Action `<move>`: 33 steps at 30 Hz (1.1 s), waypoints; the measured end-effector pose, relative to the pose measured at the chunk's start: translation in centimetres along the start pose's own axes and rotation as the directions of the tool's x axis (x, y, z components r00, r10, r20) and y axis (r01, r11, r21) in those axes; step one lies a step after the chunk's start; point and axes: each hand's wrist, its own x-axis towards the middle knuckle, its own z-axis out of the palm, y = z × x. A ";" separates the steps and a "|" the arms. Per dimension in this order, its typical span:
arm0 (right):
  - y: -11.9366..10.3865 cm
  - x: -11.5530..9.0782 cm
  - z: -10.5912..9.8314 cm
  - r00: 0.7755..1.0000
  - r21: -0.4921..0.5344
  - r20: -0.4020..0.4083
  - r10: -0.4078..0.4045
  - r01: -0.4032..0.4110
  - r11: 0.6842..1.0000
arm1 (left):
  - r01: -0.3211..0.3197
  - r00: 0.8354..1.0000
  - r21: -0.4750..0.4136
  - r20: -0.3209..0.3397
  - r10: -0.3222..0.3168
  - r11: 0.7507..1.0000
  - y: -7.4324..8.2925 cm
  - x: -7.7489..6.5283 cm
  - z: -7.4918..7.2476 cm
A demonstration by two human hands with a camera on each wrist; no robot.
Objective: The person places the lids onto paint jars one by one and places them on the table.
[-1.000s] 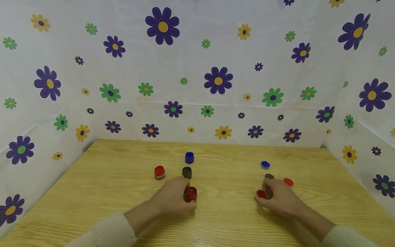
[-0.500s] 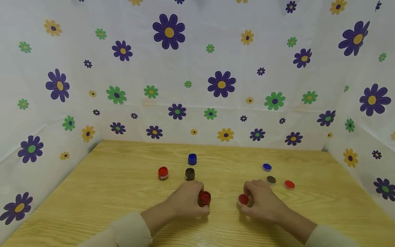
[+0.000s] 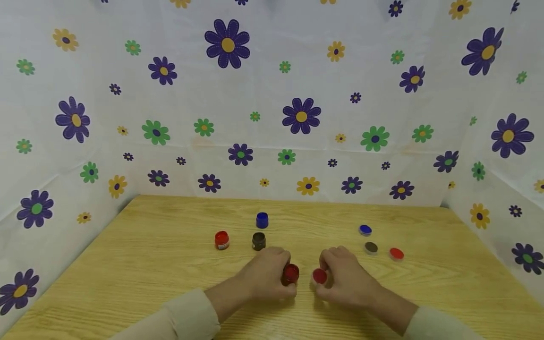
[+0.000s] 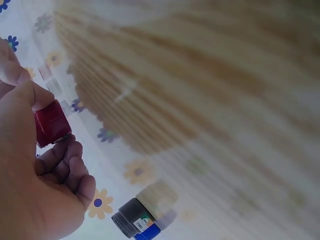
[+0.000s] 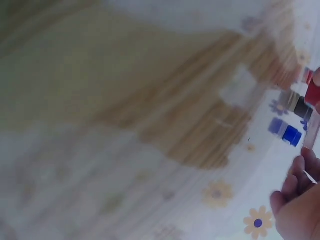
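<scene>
Evidently, the left hand point(image 3: 268, 275) pinched the dark red jar point(image 3: 291, 272) by its sides — likely to leave its open mouth clear — while the right hand point(image 3: 349, 279) gripped the dark red lid point(image 3: 319, 276) by its edge, apart from the jar at three o'clock.

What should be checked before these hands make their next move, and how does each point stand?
1. Left hand grips the small, round, dark red jar: ok.
2. Right hand holds the round, dark red lid: ok.
3. That jar's mouth is uncovered: ok.
4. Lid sits over that mouth: not ok, a gap separates them.
5. The round bright red jar, round dark grey jar and round blue jar stand upright: ok.
6. Lid's thread matches the jar's: cannot tell, too little shows.
</scene>
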 end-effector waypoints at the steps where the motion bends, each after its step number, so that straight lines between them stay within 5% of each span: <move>1: -0.1 0.1 0.1 1.000 -0.030 -0.018 -0.021 0.020 0.999 | -0.018 1.000 0.036 -0.005 0.018 0.999 0.1 0.0 0.0; 8: -0.9 0.3 0.6 0.981 -0.183 -0.130 -0.144 0.119 0.976 | -0.059 0.998 0.165 -0.003 0.060 0.984 0.3 0.3 0.0; 17: -1.3 1.0 1.0 0.978 -0.225 -0.158 -0.137 0.100 0.969 | -0.050 0.997 0.221 -0.054 0.063 0.974 0.4 0.2 0.2; 33: -1.7 1.4 1.0 0.970 -0.254 -0.150 -0.190 0.148 0.956 | -0.098 0.990 0.200 -0.075 0.115 0.975 0.5 0.6 0.6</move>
